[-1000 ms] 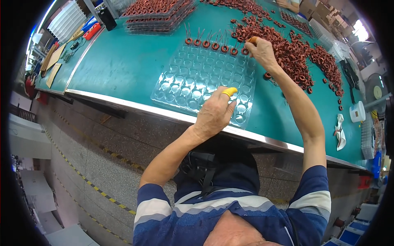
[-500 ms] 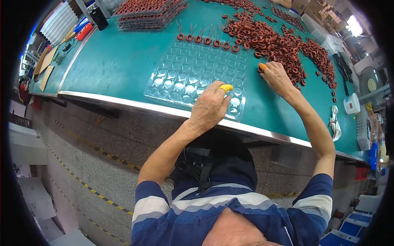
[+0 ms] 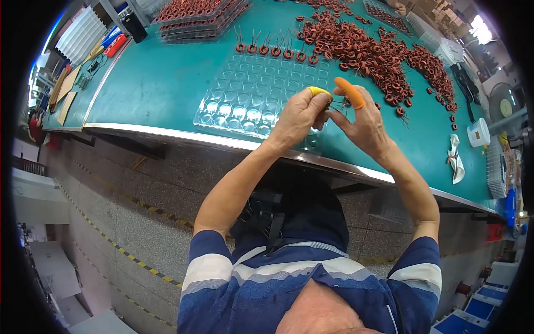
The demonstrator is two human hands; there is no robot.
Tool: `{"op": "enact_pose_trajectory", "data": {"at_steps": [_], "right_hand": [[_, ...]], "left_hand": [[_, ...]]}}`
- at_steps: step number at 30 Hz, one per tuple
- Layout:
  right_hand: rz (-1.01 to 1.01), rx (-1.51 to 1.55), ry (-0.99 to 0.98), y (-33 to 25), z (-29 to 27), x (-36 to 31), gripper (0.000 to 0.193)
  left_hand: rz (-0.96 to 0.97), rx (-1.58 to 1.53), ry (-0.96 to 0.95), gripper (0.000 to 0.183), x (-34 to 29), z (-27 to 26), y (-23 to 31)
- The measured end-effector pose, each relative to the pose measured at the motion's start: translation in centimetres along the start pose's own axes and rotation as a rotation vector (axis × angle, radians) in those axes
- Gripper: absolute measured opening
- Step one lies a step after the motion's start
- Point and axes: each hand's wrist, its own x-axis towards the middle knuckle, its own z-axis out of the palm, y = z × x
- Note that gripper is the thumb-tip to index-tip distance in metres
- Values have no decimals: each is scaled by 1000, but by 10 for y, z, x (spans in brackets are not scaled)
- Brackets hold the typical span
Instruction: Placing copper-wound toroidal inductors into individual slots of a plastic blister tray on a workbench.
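My left hand (image 3: 297,119), with a yellow finger cot, is closed in a pinch on a small wire-wound ring coil, mostly hidden behind the fingers. Beside it my right hand (image 3: 364,122), index finger in an orange cot, meets it with thumb and fingers around the coil's thin wire leads (image 3: 341,104). Both hands are held over the right side of a clear plastic tray (image 3: 245,89) with rows of round pockets. Along the tray's far edge sits a row of red-brown ring coils (image 3: 276,52), their leads pointing away from me.
A large heap of loose coils (image 3: 367,61) spreads over the green table (image 3: 161,89) at the far right. Stacked filled trays (image 3: 200,22) stand at the back left. Toward the right edge are a white tub (image 3: 477,133) and a white cloth (image 3: 456,161). The metal-trimmed table edge runs before me.
My right hand has come left from the heap's edge with a coil. My left hand has risen off the tray's near side to meet it, and both now work on the coil together.
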Motion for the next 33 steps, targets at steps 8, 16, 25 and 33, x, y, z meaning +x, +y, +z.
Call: {"op": "enact_pose_trajectory", "data": {"at_steps": [8,16,25,33], "right_hand": [[775,941,134,-16,8,-10,30],[769,804,78,-17,12,-12,25],[-63,-306,390,-46,-9,-2,16],[104,-72,443,-51,9,-1,13]], "left_hand": [[-7,-224,-29,30,-12,5,8],[50,-88,15,32,-24,9,15],[26,-272,188,22,-31,21,26],[74,-139,231,20,-34,15,27]]}}
